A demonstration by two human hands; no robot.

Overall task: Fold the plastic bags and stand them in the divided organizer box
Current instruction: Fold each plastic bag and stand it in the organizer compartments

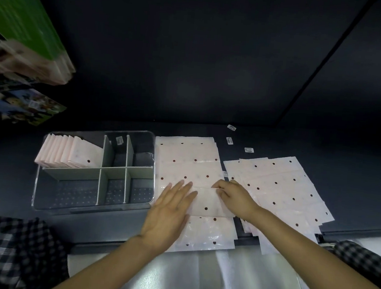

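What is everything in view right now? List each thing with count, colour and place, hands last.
organizer box: one, clear with grey-green dividers, on the left of the dark table.
folded bags: a row, count unclear, pale pink, standing in the box's far-left compartment.
bag being folded: one, pale pink with dark dots, atop the middle pile.
right pile of flat bags: many, fanned out, right of the hands.
small labels: three on the table beyond the bags, one in the box.
printed packages: green and multicoloured, blurred, upper left.
checked fabric: black and white, lower corners.
left hand: flat, pressing the bag.
right hand: pinching the fold's edge.
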